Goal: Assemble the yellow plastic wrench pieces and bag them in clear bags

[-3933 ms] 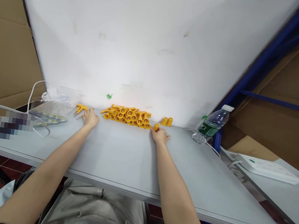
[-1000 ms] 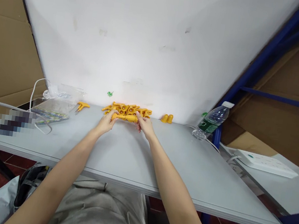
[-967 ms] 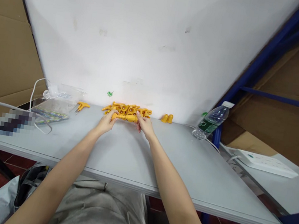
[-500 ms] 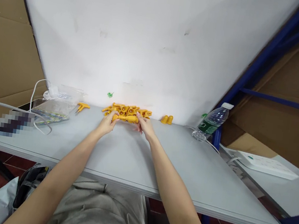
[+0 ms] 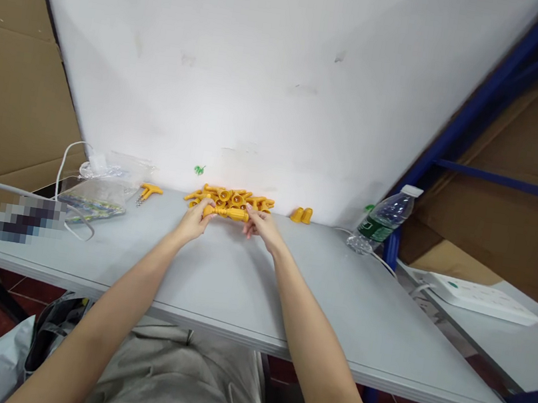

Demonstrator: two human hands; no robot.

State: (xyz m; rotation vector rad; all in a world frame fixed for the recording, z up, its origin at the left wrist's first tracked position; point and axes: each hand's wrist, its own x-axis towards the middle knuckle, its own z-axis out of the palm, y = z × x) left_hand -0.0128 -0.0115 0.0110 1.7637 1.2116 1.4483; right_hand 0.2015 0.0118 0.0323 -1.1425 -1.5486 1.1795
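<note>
A long yellow ribbed plastic handle point(image 5: 227, 212) lies level between my two hands, just above the grey table. My left hand point(image 5: 194, 219) pinches its thinner end with closed fingers. At the thicker, fluted end, the thumb and fingers of my right hand point(image 5: 259, 223) close on it. Right behind is a pile of yellow plastic parts point(image 5: 236, 198), some of them cup-shaped with open mouths, partly covered by my hands. Off to the left lies a yellow T-handled corkscrew point(image 5: 150, 191) with a metal spiral. Two yellow caps point(image 5: 301, 215) stand together on the right.
The grey table point(image 5: 227, 276) meets a white wall at the back. Clear plastic bags point(image 5: 103, 193) and a white cable point(image 5: 61, 164) lie at left. A water bottle point(image 5: 383, 220) leans at right, near a white power strip point(image 5: 481, 298). Cardboard point(image 5: 6, 95) stands on the left.
The fingers of my right hand have shifted slightly around the thicker end of the handle. My left hand keeps its hold, and the other things stay put.
</note>
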